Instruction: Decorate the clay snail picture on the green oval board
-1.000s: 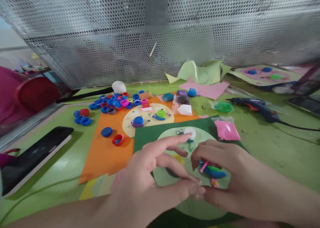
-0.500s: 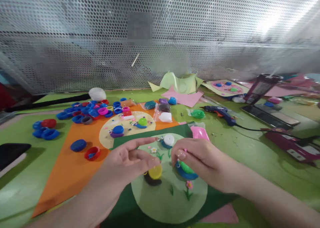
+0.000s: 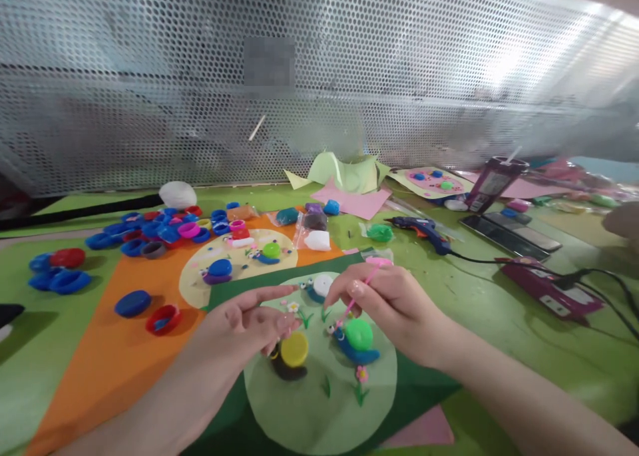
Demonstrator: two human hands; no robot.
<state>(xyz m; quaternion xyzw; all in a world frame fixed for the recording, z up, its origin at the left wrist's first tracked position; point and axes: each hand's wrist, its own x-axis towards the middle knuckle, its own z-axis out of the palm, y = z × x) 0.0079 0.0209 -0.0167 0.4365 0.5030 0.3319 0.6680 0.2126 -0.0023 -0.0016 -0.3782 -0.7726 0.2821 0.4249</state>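
My right hand (image 3: 394,306) grips a thin pink stick-like tool (image 3: 355,299), its lower tip at the head of a blue clay snail (image 3: 352,351) with a green bottle-cap shell (image 3: 359,335). My left hand (image 3: 249,329) hovers with its index finger stretched out and the other fingers curled, above a dark snail (image 3: 287,371) with a yellow cap shell (image 3: 294,348). Behind lies a blue snail with a white shell (image 3: 323,284). All three snails, with clay flowers (image 3: 361,375) and leaves, are on a pale green paper circle (image 3: 319,423) over dark green paper (image 3: 424,373).
Bottle caps (image 3: 160,226) pile up on the left, beside an orange sheet (image 3: 94,363) with another snail picture (image 3: 192,283). Bagged clay (image 3: 317,241) sits at the back. On the right lie a glue gun (image 3: 424,231), phone (image 3: 504,236), purple power strip (image 3: 554,289) and cup (image 3: 494,183).
My right hand has turned and lifted, so the pink tool now shows along its length and the green-shelled snail is less covered. The whole view has shifted; my left hand keeps its pose.
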